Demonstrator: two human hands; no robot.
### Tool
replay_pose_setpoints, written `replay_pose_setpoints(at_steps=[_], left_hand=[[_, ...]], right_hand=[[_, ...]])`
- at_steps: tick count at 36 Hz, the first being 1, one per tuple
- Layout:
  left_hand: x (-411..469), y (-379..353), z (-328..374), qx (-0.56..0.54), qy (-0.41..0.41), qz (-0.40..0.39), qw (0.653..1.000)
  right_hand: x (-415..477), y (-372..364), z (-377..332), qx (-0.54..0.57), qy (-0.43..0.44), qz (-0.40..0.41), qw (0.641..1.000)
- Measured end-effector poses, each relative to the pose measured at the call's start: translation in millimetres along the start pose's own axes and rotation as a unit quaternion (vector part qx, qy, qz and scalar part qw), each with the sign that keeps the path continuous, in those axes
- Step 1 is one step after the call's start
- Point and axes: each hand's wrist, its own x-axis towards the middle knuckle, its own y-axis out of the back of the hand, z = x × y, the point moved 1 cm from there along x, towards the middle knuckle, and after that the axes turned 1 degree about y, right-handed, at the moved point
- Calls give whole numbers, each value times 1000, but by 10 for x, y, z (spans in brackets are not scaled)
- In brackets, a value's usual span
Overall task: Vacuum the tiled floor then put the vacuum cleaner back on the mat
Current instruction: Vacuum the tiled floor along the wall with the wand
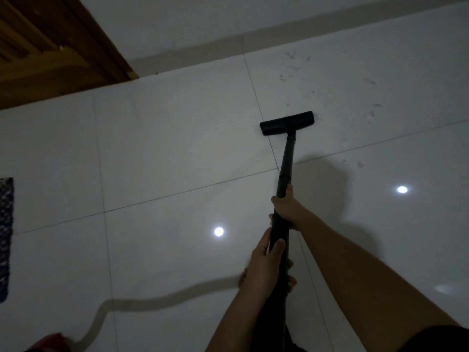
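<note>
Right hand [286, 209] and, below it, left hand [262, 265] each gripped the black vacuum wand [288, 158]; its floor head [286, 122] rested on the tiled floor [165, 148].

The right hand [288, 208] and left hand [265, 265] grip the vacuum wand [289, 153], its floor head [285, 123] on white tiles [177, 148].
</note>
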Motion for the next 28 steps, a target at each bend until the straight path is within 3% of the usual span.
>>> replay_pose_setpoints(at_steps=[28], left_hand=[[987,-651,1372,32,-20,35,999]], right_hand=[[766,882,-1301,-7,35,-1,999]])
